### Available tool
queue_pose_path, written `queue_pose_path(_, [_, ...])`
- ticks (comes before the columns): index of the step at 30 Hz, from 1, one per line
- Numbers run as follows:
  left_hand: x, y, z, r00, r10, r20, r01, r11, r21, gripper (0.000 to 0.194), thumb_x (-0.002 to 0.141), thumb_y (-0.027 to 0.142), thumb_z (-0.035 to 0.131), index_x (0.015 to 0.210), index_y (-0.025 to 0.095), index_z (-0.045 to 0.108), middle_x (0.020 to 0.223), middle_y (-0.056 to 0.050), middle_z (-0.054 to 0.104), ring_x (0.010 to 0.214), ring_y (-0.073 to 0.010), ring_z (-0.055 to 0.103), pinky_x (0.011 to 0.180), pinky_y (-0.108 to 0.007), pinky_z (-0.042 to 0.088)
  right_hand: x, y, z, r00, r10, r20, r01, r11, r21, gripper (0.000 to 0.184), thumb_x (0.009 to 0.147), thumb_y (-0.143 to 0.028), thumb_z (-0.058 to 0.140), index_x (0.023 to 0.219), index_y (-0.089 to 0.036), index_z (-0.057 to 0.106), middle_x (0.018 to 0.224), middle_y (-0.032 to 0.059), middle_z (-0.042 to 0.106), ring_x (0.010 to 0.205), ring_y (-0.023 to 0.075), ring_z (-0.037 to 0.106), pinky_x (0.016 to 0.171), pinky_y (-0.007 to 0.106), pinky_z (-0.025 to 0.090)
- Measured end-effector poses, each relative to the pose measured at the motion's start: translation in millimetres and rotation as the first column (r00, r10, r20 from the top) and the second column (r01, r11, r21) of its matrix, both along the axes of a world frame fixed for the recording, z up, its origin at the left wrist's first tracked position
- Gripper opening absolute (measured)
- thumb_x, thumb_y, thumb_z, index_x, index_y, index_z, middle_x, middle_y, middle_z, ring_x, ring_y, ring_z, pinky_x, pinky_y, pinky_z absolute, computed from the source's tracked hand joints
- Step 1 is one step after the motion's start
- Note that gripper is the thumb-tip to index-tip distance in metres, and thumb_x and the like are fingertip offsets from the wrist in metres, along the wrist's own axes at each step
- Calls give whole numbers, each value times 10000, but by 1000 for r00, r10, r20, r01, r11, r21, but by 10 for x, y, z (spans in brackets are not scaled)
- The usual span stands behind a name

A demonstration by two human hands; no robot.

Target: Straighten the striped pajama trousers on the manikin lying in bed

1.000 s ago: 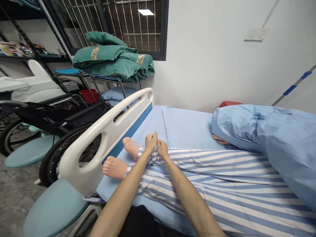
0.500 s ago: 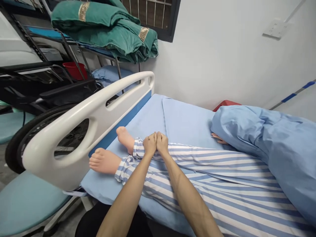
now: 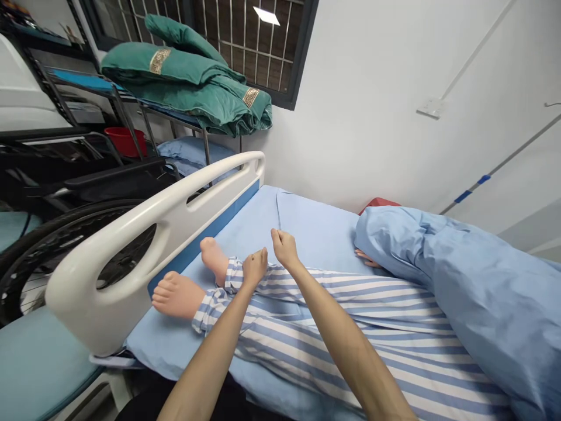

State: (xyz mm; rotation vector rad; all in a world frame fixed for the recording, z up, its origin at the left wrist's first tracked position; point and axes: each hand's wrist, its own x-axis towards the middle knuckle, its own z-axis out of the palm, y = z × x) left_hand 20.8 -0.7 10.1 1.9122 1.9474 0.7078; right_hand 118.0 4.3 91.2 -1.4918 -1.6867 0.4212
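On the bed lies a figure with smooth, manikin-like feet [image 3: 177, 294] and blue-and-white striped trousers [image 3: 302, 345]. My left hand [image 3: 255, 268] is closed in a fist at the far leg, just above the trouser cuff; whether it touches the cloth is hard to tell. Over that same leg, a little to the right and higher, my right hand [image 3: 284, 248] is also a fist, thumb side up. Nothing shows in either fist. A light blue quilt [image 3: 464, 275] covers the figure's upper part, and some fingers [image 3: 367, 257] peek out from under its edge.
A white bed end board [image 3: 131, 234] with a blue strip stands beyond the feet. To the left are a wheelchair [image 3: 65, 234], a pale green stool seat [image 3: 39, 362] and a rack with folded green quilts [image 3: 188, 82]. The wall [image 3: 342, 117] bounds the bed's far side.
My fists were side by side on the far leg; now they are apart, the left one shifted left and the right one raised. The view has tilted up and turned right.
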Motion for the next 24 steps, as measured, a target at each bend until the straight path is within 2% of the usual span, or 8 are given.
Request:
queue_pose_path(1, [4, -4, 7, 1000, 3, -19, -3, 1000, -9, 482, 1030, 353, 269, 910, 176, 701, 894, -92, 708, 817, -187, 600, 715, -270, 339, 27, -8, 3, 1000, -4, -16, 4, 1000, 6, 478, 994, -404, 318, 556, -217, 347, 531, -29, 406, 548, 122, 361, 558, 261, 251])
queue_pose_path(3, [10, -3, 13, 999, 10, -49, -11, 1000, -20, 517, 1034, 369, 247, 891, 181, 707, 917, -97, 720, 821, -193, 613, 714, -278, 340, 68, -43, -115, 999, -26, -29, 25, 999, -20, 479, 1001, -396, 314, 558, -217, 344, 529, -29, 401, 550, 123, 369, 564, 259, 258])
queue_pose_path(8, [12, 21, -50, 992, -18, -123, 17, 1000, -5, 482, 1030, 356, 281, 931, 184, 720, 956, -95, 736, 845, -181, 632, 726, -274, 342, 85, -157, -713, 995, -58, 80, 69, 987, -145, 425, 988, -339, 376, 591, -209, 453, 564, -10, 495, 579, 132, 414, 585, 254, 269])
queue_pose_path(10, [18, 25, -79, 990, -7, -144, 6, 1000, -8, 469, 1026, 363, 294, 931, 191, 719, 952, -90, 739, 847, -179, 636, 721, -272, 339, 76, -160, -849, 994, -51, 94, 65, 987, -149, 423, 998, -346, 362, 622, -208, 497, 599, 2, 547, 602, 137, 445, 594, 252, 278])
queue_pose_path(14, [53, 7, -69, 985, 29, -171, -35, 999, -31, 463, 1017, 383, 308, 914, 202, 721, 932, -92, 741, 856, -193, 639, 708, -277, 331, 78, -118, -874, 997, -51, 57, 59, 988, -146, 445, 1012, -356, 341, 640, -205, 534, 617, 5, 578, 608, 136, 464, 596, 255, 282])
queue_pose_path(18, [70, -19, 32, 986, -11, -165, -1, 997, -72, 433, 1000, 363, 345, 833, 198, 709, 908, -92, 737, 840, -191, 625, 688, -273, 315, 108, -117, -822, 998, -40, -54, 32, 991, -133, 457, 1007, -365, 347, 608, -203, 503, 582, -14, 532, 584, 128, 449, 587, 253, 283])
queue_pose_path(21, [66, -9, 178, 995, -44, -88, 39, 998, -51, 435, 986, 328, 354, 693, 186, 643, 790, -77, 702, 751, -160, 584, 666, -262, 307, 124, -131, -808, 989, -25, -149, 9, 994, -108, 463, 1000, -385, 335, 585, -210, 443, 550, -32, 463, 571, 125, 420, 580, 247, 280])
queue_pose_path(24, [108, 40, 390, 998, -48, 42, 45, 998, 51, 435, 956, 316, 378, 564, 184, 513, 613, -35, 591, 639, -133, 499, 635, -258, 299, 133, -131, -800, 978, -17, -209, -4, 995, -100, 452, 988, -386, 335, 574, -215, 399, 535, -42, 417, 569, 123, 402, 572, 243, 270])
